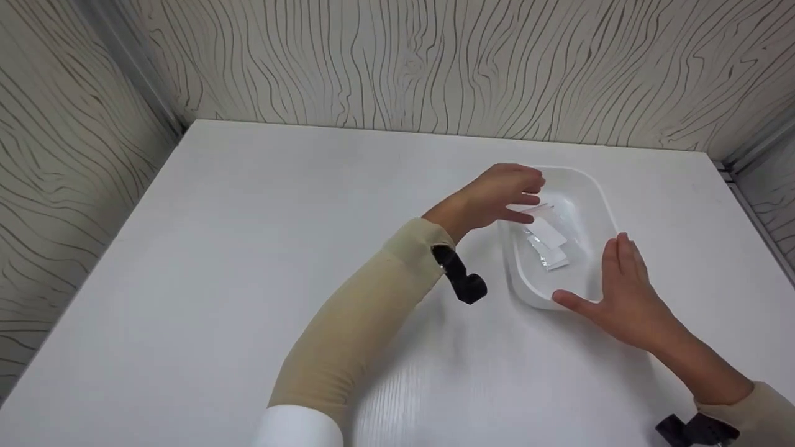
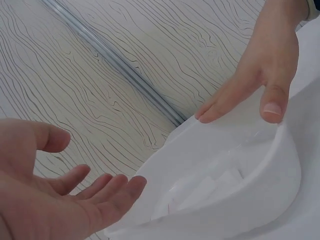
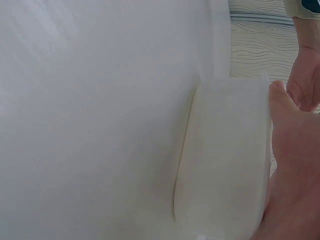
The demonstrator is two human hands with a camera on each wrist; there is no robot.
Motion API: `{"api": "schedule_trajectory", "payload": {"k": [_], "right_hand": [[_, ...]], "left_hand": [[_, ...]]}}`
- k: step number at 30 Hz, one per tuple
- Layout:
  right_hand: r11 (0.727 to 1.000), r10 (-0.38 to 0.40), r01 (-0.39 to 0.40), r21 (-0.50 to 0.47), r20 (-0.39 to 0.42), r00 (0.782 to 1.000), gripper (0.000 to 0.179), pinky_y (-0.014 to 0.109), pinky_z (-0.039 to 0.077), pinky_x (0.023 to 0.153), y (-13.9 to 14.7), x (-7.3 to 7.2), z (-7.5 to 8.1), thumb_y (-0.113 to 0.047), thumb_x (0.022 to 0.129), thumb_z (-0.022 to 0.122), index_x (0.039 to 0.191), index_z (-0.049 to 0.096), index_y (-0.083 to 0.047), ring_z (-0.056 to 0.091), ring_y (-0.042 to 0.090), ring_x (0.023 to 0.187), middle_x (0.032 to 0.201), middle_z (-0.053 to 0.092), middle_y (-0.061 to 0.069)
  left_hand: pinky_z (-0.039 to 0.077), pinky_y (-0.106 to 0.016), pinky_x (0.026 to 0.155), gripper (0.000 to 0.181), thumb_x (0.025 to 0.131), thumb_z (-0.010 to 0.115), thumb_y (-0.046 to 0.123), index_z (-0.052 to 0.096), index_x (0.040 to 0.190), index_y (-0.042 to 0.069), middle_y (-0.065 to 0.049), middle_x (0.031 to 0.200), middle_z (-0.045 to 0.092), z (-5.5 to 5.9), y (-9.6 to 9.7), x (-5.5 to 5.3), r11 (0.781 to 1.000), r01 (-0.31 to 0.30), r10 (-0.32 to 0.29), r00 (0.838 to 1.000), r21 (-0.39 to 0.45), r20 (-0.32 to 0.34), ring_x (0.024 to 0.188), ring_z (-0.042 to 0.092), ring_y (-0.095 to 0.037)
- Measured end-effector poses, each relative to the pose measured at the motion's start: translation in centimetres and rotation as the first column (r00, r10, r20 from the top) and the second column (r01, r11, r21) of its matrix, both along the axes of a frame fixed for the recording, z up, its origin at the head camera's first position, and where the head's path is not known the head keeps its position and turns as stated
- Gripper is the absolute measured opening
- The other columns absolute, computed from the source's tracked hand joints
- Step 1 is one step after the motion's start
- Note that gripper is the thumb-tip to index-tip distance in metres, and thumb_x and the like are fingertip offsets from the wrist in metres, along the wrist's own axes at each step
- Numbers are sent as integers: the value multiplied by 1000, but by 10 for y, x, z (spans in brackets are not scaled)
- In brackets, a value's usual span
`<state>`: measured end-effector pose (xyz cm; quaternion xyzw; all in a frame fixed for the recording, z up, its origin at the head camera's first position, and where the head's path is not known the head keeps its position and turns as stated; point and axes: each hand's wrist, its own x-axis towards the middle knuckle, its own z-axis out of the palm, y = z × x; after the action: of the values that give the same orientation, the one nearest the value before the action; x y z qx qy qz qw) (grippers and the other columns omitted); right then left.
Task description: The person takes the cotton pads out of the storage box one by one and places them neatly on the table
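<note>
Tub (image 1: pixel 528 292): one, white, rounded rectangle, smooth and slightly glossy, open at the top, with a narrow rim; placed on the bench (image 1: pixel 248 248), right of centre, towards the far side. Packets (image 1: pixel 546 239): small, clear, apparently plastic, overlapped on the tub's floor towards its left side; white flat pieces are contained, and a thin reddish line is shown at the far end; exact count cannot be told

Left hand (image 1: pixel 497 195): held at the tub's far left rim, with fingers parted, loosely bent and pointed across the opening; nothing is grasped; whether the rim is touched cannot be told. Right hand (image 1: pixel 630 304): laid against the tub's near right corner, thumb stretched out along the near rim and fingers extended up the right side; the hand is spread wide, not curled round the wall. Both hands are bare

Sleeves (image 1: pixel 366 310): beige, soft fabric, worn on both forearms; the left one is met by a white cuff (image 1: pixel 298 428). Black fittings (image 1: pixel 459 273): one carried at each wrist. Bench: white, flat, faintly grained. Panels (image 1: pixel 410 62): pale, patterned with dark wavy wood-grain lines, joined at the corner by a grey strip (image 1: pixel 133 68)
</note>
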<state>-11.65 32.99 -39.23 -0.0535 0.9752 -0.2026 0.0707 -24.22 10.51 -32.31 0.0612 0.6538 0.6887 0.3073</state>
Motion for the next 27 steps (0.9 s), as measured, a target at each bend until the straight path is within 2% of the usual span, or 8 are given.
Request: {"api": "schedule_trajectory", "payload": {"k": [8,11,15,17,19,22,27], "right_hand": [[1000,5,-5,11,-13,1000,129,76,14,112,0,0,2,-60,89,70,151,-11,19,-17,54,147,160,-17,39],[1000,5,-5,12,-16,1000,128,76,14,112,1,1,3,-59,89,70,151,-10,19,-16,55,147,160,-17,39],[1000,3,-3,10,-15,1000,128,76,14,112,0,3,3,-59,90,70,151,-10,19,-15,55,147,159,-17,39],[1000,4,-4,9,-12,1000,128,76,14,112,0,4,3,-59,90,70,151,-10,19,-16,55,147,159,-17,39],[1000,4,-4,8,-9,1000,128,76,12,113,-1,5,4,-60,90,70,151,-10,19,-16,55,147,159,-18,39],[1000,3,-3,3,-5,1000,128,75,10,114,-1,6,4,-60,90,70,151,-11,18,-18,54,147,159,-19,38],[1000,3,-3,-11,-1,1000,128,73,7,115,-3,7,5,-59,90,70,151,-12,17,-20,53,147,160,-21,36]], "left_hand": [[57,-43,96,39,99,61,20,60,135,4,-15,139,56,-6,19,4,998,-68,68,992,-8,103,123,59,-26],[54,-47,101,50,97,64,21,52,143,4,-15,139,55,-7,29,6,993,-119,118,982,-5,145,122,59,-26],[51,-48,104,73,94,66,19,31,155,3,-13,142,50,-11,40,13,985,-174,173,968,-10,182,126,55,-30],[50,-47,106,74,93,65,18,30,156,2,-11,145,47,-12,46,16,982,-189,191,965,-25,183,130,51,-31],[49,-45,108,71,93,65,19,34,154,2,-8,147,45,-13,50,19,981,-187,194,967,-61,167,133,49,-30],[48,-44,109,58,92,66,25,49,145,6,-3,143,51,-15,57,24,974,-166,188,972,-151,141,131,51,-26],[50,-42,104,34,91,64,31,65,121,14,2,118,62,-21,63,29,953,-139,178,976,-269,125,114,59,-20]]}}
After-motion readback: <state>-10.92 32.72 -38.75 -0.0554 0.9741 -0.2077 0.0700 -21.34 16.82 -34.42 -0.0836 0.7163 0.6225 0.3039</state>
